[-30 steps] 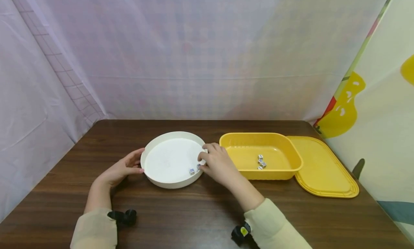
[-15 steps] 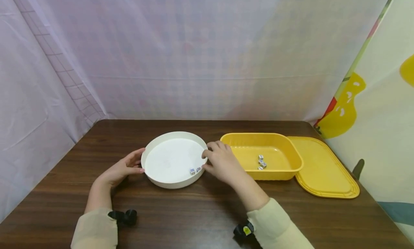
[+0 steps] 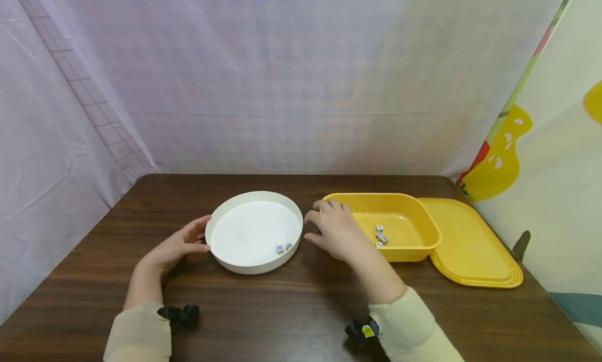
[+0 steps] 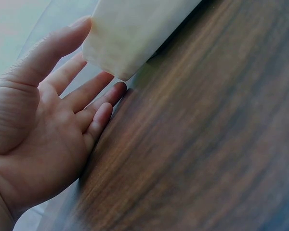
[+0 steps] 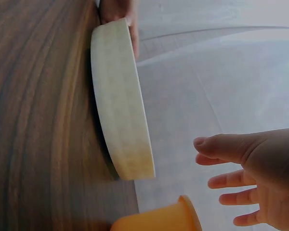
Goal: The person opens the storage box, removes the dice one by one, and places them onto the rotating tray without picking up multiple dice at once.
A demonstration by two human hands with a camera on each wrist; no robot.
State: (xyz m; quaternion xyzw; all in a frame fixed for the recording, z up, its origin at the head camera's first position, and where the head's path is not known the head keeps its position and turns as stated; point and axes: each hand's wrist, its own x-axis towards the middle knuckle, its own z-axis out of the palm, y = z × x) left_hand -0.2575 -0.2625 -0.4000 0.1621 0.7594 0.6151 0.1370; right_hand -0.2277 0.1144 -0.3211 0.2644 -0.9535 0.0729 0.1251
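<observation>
A round white tray (image 3: 249, 231) stands on the dark wooden table, with two white dice (image 3: 284, 248) inside near its front right wall. My left hand (image 3: 175, 247) touches the tray's left side; in the left wrist view its thumb tip and extended fingers (image 4: 89, 94) meet the wall without curling round it. Between the tray and a yellow tub (image 3: 416, 252) hovers my right hand (image 3: 339, 230), fingers spread and loosely bent, holding nothing. It covers the tub's left end in the head view. Several dice (image 3: 381, 236) lie together on the tub's floor.
A flat yellow lid (image 3: 475, 242) lies at the right, partly behind the tub's right end. Pale cloth (image 3: 291, 90) hangs behind the table (image 3: 263, 320). Each wrist wears a small black camera, the left one (image 3: 181, 316) close above the tabletop.
My right hand has drawn back from the white tray's right rim toward the yellow tub. Both dice in the tray now show fully. The left hand has stayed in place.
</observation>
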